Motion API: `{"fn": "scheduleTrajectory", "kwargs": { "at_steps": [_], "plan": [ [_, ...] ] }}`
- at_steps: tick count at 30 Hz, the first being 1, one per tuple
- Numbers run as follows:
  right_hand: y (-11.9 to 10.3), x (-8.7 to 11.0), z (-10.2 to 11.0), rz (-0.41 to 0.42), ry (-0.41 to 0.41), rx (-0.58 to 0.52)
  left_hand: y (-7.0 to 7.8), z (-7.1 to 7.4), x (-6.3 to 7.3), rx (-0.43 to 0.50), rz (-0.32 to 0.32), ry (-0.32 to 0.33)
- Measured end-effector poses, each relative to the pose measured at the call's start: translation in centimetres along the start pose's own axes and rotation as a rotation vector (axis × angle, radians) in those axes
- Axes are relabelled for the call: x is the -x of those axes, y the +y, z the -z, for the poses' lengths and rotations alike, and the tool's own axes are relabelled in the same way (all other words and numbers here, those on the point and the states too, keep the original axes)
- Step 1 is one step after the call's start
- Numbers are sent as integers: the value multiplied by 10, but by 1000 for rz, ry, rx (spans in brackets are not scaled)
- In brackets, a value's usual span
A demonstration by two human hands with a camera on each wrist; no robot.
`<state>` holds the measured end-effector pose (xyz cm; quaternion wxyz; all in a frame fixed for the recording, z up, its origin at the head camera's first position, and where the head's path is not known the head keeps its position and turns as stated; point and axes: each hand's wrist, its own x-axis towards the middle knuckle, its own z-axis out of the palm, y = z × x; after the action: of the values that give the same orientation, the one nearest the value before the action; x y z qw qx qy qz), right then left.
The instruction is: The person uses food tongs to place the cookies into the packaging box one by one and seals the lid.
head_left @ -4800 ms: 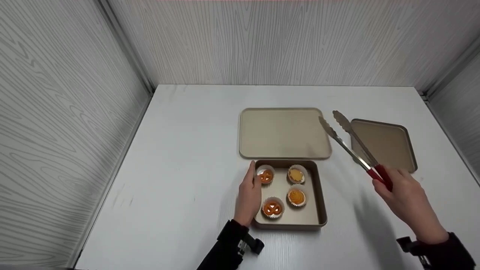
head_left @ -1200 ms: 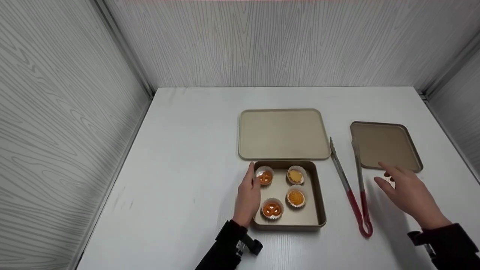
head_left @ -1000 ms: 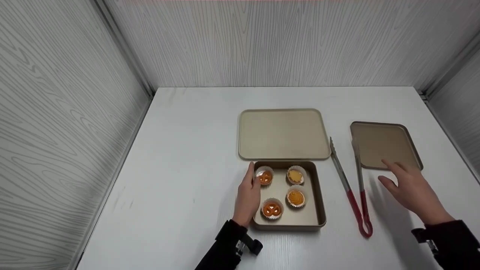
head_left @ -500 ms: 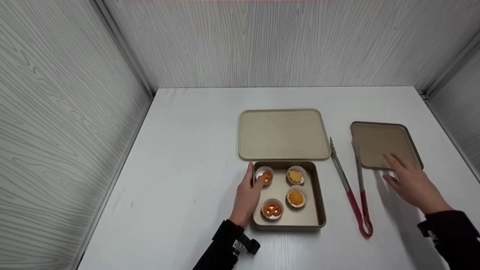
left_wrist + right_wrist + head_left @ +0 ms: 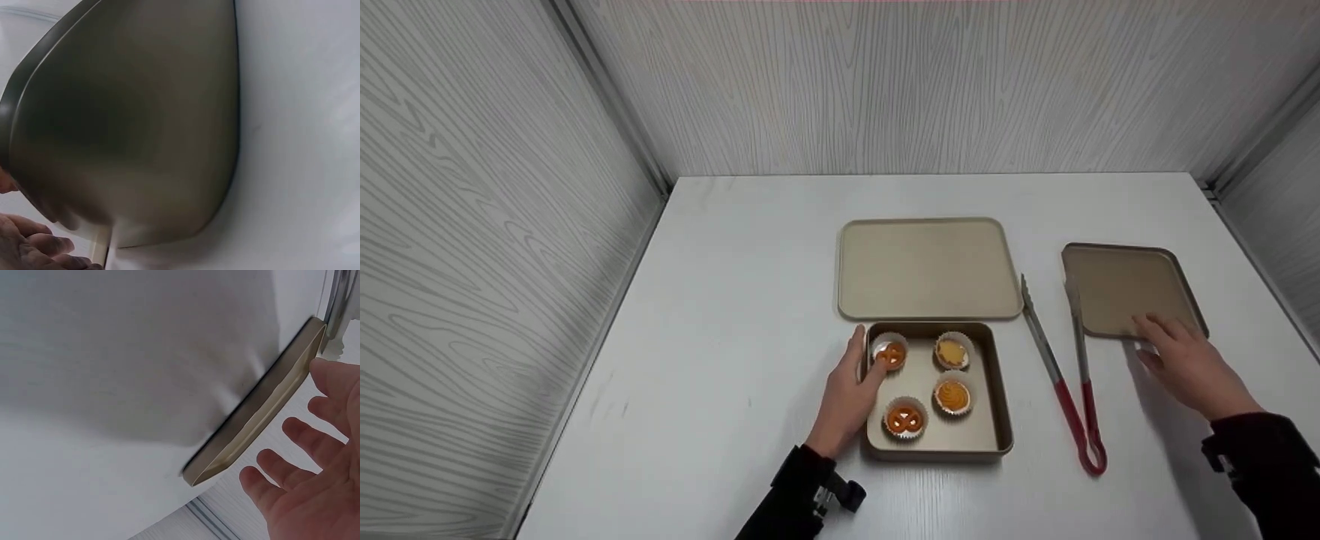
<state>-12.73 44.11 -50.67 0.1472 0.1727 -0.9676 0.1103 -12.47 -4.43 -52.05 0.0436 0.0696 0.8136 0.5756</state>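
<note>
A square baking pan (image 5: 930, 454) sits at the table's near middle. Several small cakes in paper cups stand inside: two pretzel-topped cakes (image 5: 904, 418) on the left, a star-topped cake (image 5: 951, 352) and an orange swirl cake (image 5: 952, 396) on the right. My left hand (image 5: 844, 401) straddles the pan's left wall, thumb over the rim and fingers outside; its lower fingers (image 5: 48, 244) look slightly apart from the wall. My right hand (image 5: 1192, 371) hovers at the near edge of a small brown tray (image 5: 1132, 289), fingers spread, holding nothing; contact is unclear.
Red-handled tongs (image 5: 1072, 412) lie spread between the pan and the small tray, one tip over that tray's left edge. Directly behind the pan is a larger beige tray (image 5: 926, 270). Wood-grain panels (image 5: 922, 90) wall the table's back and sides.
The right hand has put the tongs down on the table and shifted to the small tray's near edge. My left wrist has swung slightly left, thumb spread further; the pan stays put.
</note>
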Motion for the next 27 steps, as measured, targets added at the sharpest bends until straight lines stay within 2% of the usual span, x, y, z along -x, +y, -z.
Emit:
{"fn": "scheduleTrajectory", "kwargs": {
  "at_steps": [10,15,23,27],
  "plan": [
    [4,2,2,-7,-80,61,3,9,7,-81,-27,-43],
    [5,2,2,-38,-117,83,6,14,11,-137,-51,-46],
    [8,6,1,1,-81,116,12,23,18,-271,-101,-30],
    [9,6,2,-7,-103,152,14,28,21,-311,-105,-15]
  ]
}}
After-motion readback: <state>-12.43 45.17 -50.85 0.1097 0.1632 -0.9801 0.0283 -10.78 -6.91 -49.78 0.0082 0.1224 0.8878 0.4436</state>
